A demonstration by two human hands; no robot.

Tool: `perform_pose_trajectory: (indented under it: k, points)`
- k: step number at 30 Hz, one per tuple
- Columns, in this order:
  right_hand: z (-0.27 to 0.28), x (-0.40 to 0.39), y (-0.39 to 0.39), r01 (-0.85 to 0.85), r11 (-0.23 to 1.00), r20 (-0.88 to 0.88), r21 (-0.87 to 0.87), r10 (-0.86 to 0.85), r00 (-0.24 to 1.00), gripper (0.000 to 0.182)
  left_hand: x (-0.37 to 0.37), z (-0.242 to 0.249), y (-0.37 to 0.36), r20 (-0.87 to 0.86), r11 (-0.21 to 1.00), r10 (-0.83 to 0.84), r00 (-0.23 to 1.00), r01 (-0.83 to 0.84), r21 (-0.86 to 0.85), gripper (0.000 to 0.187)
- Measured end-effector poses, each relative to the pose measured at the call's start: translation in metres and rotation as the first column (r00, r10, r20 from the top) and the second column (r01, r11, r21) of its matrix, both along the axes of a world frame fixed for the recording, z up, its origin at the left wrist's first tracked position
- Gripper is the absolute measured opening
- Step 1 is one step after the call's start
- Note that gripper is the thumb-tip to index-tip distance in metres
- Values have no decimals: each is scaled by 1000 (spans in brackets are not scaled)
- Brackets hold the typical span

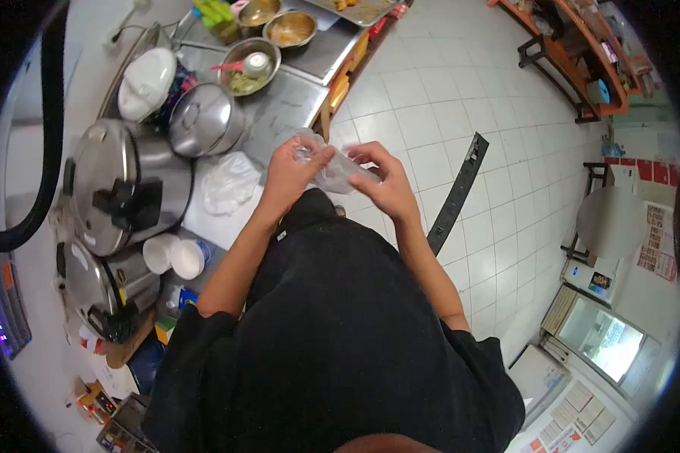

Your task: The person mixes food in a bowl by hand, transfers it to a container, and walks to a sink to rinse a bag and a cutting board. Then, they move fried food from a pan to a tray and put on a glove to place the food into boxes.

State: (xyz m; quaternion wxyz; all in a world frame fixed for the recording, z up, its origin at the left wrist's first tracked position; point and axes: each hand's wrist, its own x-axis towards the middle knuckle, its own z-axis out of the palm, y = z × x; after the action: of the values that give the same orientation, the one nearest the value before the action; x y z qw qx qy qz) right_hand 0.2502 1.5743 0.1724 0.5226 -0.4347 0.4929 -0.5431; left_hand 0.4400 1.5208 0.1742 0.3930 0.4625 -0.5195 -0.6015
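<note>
Between my hands, in front of my chest, is a thin clear plastic bag (334,174), crumpled and partly see-through. My left hand (293,171) pinches its left side with thumb and fingers. On the other side my right hand (386,180) has its fingers curled at the bag's edge, thumb toward the plastic; some of its fingertips are blurred. To the left of my left hand, a crumpled white plastic bag (230,183) lies on the white surface of the counter.
Large steel pressure cookers (104,189) and a lidded steel pot (204,121) stand along the left. White cups (187,259) sit nearby. Beyond are a bowl (243,81) with a ladle and more food bowls (289,30). A dark strip (458,192) crosses the tiled floor (491,219) at right.
</note>
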Motion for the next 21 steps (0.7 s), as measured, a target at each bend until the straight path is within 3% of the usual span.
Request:
perform_pose_trajectory:
  k: [1, 2, 3, 4, 5, 6, 9, 11, 13, 16, 19, 21]
  points:
    - [-7, -14, -10, -101, 994, -186, -29, 94, 978, 17, -17, -3, -14, -22, 996, -79, 997, 78, -37, 21]
    - [-8, -26, -23, 30, 1000, -369, 2, -27, 929, 14, -31, -3, -32, 24, 990, -134, 991, 135, -51, 22]
    - [-9, -35, -36, 43, 999, -369, 6, -37, 929, 14, -44, -2, -46, 24, 988, -146, 989, 147, -47, 22]
    - [-8, -44, -53, 218, 974, -111, 61, -211, 971, 13, -58, 0, -61, -45, 982, -151, 988, 155, 110, 24]
    - [-2, -54, -73, 366, 918, 140, 152, -386, 912, 13, -73, 3, -79, -116, 950, -143, 983, 169, 261, 27]
    - [4, -66, -91, 405, 897, 183, 180, -435, 882, 22, -87, -1, -97, -124, 949, -151, 981, 179, 260, 27]
    - [-9, -120, -147, 442, 873, 132, 205, -472, 872, 27, -127, -10, -158, -213, 958, -189, 959, 228, 175, 43]
    - [-20, -160, -182, 460, 867, 61, 191, -479, 876, 29, -152, -14, -196, -210, 917, -318, 924, 356, 179, 53]
    - [-31, -194, -218, 484, 857, -11, 179, -490, 872, 30, -174, -16, -240, -241, 860, -403, 883, 455, 230, 53]
    - [-31, -243, -279, 579, 782, 14, 232, -598, 801, 32, -223, -29, -300, -229, 832, -435, 871, 486, 268, 50]
    - [-20, -279, -324, 607, 758, 73, 238, -637, 767, 33, -278, -9, -349, -209, 758, -528, 823, 568, 322, 48]
    - [-10, -301, -349, 568, 783, -129, 255, -554, 822, 26, -312, -1, -377, -187, 737, -599, 779, 627, 252, 41]
